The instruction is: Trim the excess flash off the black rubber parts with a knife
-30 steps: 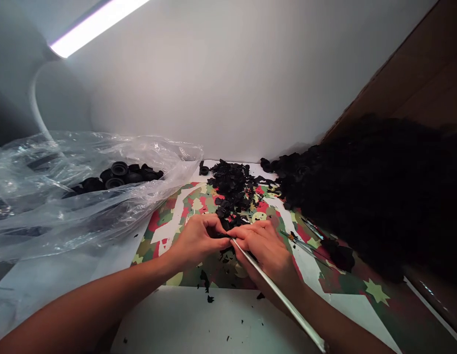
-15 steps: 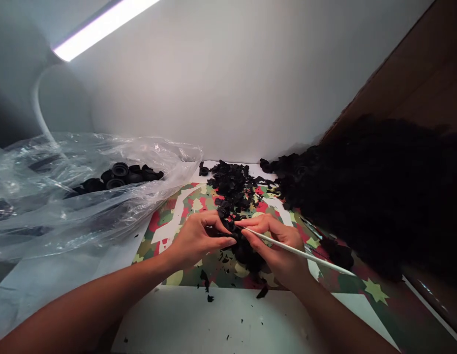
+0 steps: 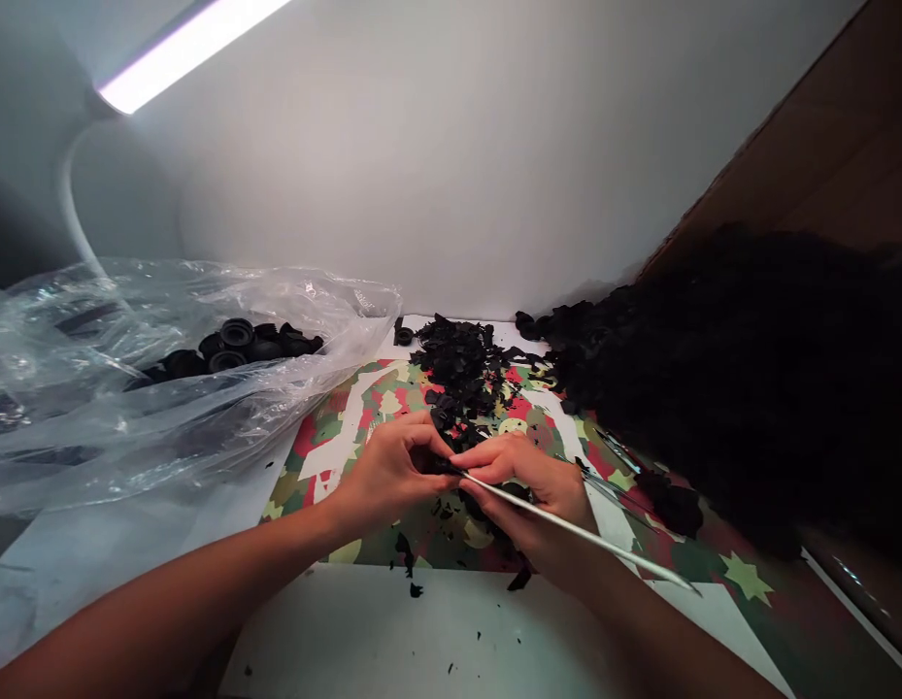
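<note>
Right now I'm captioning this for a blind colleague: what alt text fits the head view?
A left hand pinches a small black piece while the right hand holds a thin metal tool against it, over a camouflage mat. Black scraps lie behind; a clear bag holds black rings.

One patterned mat (image 3: pixel 341 437). Over its near edge are two hands, one left hand (image 3: pixel 392 471) and one right hand (image 3: pixel 538 490). The right hand grips one thin metal rod (image 3: pixel 582 532); the left pinches one small black piece (image 3: pixel 437 464). Left of the mat lies one clear plastic bag (image 3: pixel 130 417) with about seven round black caps (image 3: pixel 236 335) showing; any others overlap past counting. At the mat's far end are one heap of black scraps (image 3: pixel 457 364) and one lone black ring (image 3: pixel 403 336). Right of the mat is one large dark pile (image 3: pixel 749 388), its pieces uncountable. Above and left of the mat is one lamp bar (image 3: pixel 181 49).
</note>
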A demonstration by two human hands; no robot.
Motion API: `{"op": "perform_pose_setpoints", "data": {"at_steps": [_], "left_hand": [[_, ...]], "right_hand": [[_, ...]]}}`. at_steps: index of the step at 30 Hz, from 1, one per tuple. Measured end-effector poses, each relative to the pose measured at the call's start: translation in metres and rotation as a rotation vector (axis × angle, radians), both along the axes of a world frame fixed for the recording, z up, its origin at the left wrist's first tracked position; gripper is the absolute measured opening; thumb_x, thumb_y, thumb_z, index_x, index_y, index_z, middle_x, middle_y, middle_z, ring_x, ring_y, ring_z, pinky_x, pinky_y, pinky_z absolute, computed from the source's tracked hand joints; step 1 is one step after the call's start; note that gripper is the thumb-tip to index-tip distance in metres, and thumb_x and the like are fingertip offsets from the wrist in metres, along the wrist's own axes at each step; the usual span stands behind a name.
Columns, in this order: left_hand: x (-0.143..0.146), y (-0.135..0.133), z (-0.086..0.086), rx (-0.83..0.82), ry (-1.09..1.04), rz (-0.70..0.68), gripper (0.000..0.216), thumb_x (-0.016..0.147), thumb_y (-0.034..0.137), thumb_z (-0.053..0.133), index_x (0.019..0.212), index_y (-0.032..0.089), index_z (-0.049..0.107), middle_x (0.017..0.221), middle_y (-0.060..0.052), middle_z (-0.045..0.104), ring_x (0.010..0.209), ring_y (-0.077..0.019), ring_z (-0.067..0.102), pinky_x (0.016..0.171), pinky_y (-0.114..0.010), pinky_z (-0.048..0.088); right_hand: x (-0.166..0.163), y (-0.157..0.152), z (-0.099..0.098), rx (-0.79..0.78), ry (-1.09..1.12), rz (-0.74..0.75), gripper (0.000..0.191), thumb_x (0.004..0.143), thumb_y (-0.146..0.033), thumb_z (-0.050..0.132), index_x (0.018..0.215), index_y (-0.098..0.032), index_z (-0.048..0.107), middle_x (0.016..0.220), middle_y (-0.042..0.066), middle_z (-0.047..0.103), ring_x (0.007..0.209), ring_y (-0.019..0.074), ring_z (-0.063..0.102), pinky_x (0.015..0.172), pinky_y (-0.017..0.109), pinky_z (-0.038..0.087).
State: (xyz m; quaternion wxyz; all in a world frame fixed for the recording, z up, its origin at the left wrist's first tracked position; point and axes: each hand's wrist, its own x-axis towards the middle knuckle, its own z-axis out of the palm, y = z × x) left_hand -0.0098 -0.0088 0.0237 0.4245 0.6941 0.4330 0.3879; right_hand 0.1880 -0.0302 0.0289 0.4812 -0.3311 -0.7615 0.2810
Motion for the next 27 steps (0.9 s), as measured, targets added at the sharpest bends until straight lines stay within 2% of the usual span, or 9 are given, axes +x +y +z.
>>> {"op": "perform_pose_setpoints", "data": {"at_steps": [5,14,19,24,27], "left_hand": [[-0.001,0.001,-0.001,0.001,0.103,-0.003,0.014,0.067,0.005,0.078,0.067,0.017,0.071,0.068,0.003,0.051,0.066,-0.0124,0.049,0.058,-0.024,0.033],[-0.002,0.002,-0.006,-0.013,0.136,-0.016,0.016,0.065,0.003,0.077,0.066,0.016,0.067,0.069,0.004,0.052,0.065,-0.0106,0.048,0.056,-0.021,0.033],[-0.003,0.002,-0.006,-0.028,0.145,-0.019,0.016,0.066,0.004,0.076,0.065,0.016,0.066,0.069,0.004,0.051,0.066,-0.0104,0.048,0.056,-0.021,0.034],[-0.002,0.003,-0.006,-0.019,0.167,-0.020,0.016,0.066,0.006,0.078,0.064,0.016,0.066,0.068,0.005,0.052,0.064,-0.0102,0.048,0.056,-0.022,0.033],[-0.002,0.003,-0.005,-0.027,0.166,-0.022,0.017,0.066,0.008,0.078,0.063,0.016,0.064,0.066,0.005,0.051,0.062,-0.0100,0.047,0.055,-0.022,0.032]], "right_hand": [[-0.002,0.002,-0.005,0.058,-0.045,0.071,0.010,0.090,-0.015,0.066,0.087,-0.024,0.067,0.100,0.004,0.078,0.091,0.0216,0.072,0.085,0.038,0.053],[-0.001,0.006,-0.008,0.065,-0.104,0.109,0.010,0.095,-0.017,0.061,0.086,-0.022,0.064,0.101,0.005,0.077,0.092,0.0207,0.069,0.086,0.037,0.052],[-0.002,0.006,-0.009,0.098,-0.146,0.095,0.010,0.096,-0.017,0.059,0.089,-0.022,0.064,0.101,0.004,0.076,0.091,0.0199,0.069,0.085,0.036,0.051],[-0.006,0.002,-0.016,0.245,-0.217,0.055,0.013,0.098,-0.014,0.053,0.099,-0.022,0.064,0.096,0.006,0.075,0.091,0.0208,0.068,0.084,0.037,0.049],[-0.009,-0.001,-0.018,0.277,-0.256,0.018,0.016,0.098,-0.009,0.052,0.102,-0.021,0.062,0.098,0.007,0.074,0.091,0.0207,0.066,0.083,0.037,0.048]]}}
